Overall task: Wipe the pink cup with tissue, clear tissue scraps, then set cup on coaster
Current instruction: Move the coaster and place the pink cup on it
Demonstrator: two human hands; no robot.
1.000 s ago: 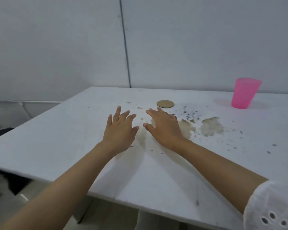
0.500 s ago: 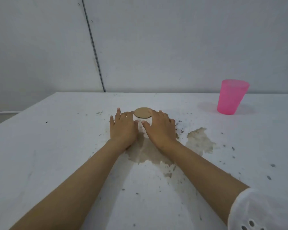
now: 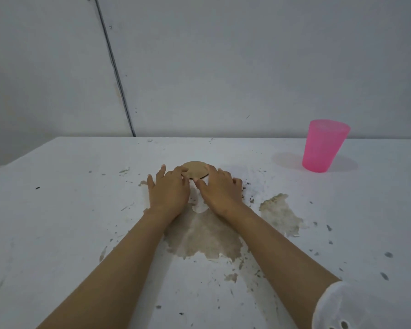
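Note:
A translucent pink cup (image 3: 325, 146) stands upright at the far right of the white table (image 3: 57, 210), well away from both hands. A round brown coaster (image 3: 196, 170) lies flat near the table's middle. My left hand (image 3: 169, 191) rests palm down with its fingertips on the coaster's left edge. My right hand (image 3: 220, 189) lies palm down too, with its fingers at the coaster's right edge. Both hands have their fingers spread and hold nothing. I can make out no tissue.
Brown worn patches (image 3: 204, 236) and dark specks (image 3: 387, 254) mark the tabletop around and behind my hands. A grey wall (image 3: 223, 67) rises right behind the table's far edge. The table's left edge runs off at the left.
Both hands have slid forward across the table until their fingertips reached the coaster. The view has swung right and closer, so the cup sits nearer.

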